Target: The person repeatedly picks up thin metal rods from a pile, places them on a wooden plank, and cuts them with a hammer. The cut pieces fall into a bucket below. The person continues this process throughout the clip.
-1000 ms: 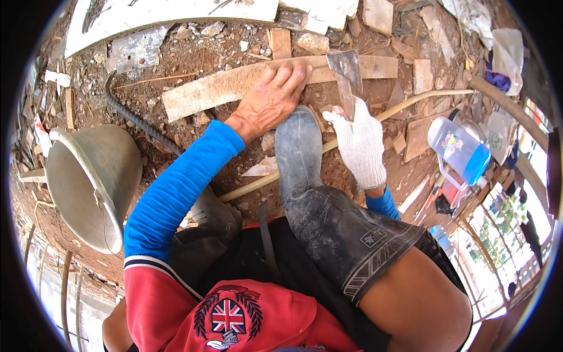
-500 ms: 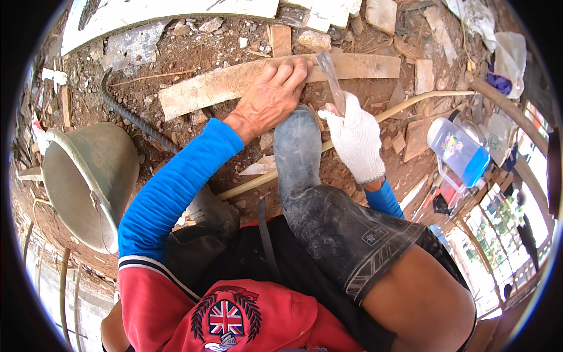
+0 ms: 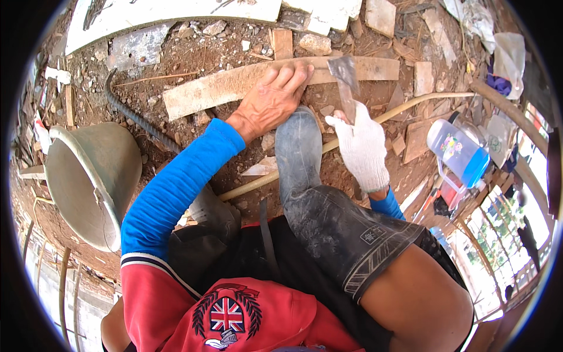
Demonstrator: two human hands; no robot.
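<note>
My bare left hand (image 3: 272, 100) presses flat on a long pale wooden plank (image 3: 217, 91) that lies across the dirt. My right hand (image 3: 363, 146), in a white knit glove, grips the handle of a metal trowel (image 3: 345, 79), its dull blade raised over the plank's right part. My grey rubber boot (image 3: 302, 146) stands between the two hands, its toe close to the plank. Blue sleeves cover both forearms.
A grey cone-shaped bucket (image 3: 88, 182) lies at the left. A ribbed steel bar (image 3: 132, 114) and a thin pale pole (image 3: 410, 105) cross the ground. A clear bottle with a blue base (image 3: 457, 152) sits at the right. Brick and board scraps litter the dirt.
The gloved right hand has shifted the trowel a little, its blade tipping from edge-on to flat above the plank. The left hand stays pressed on the plank.
</note>
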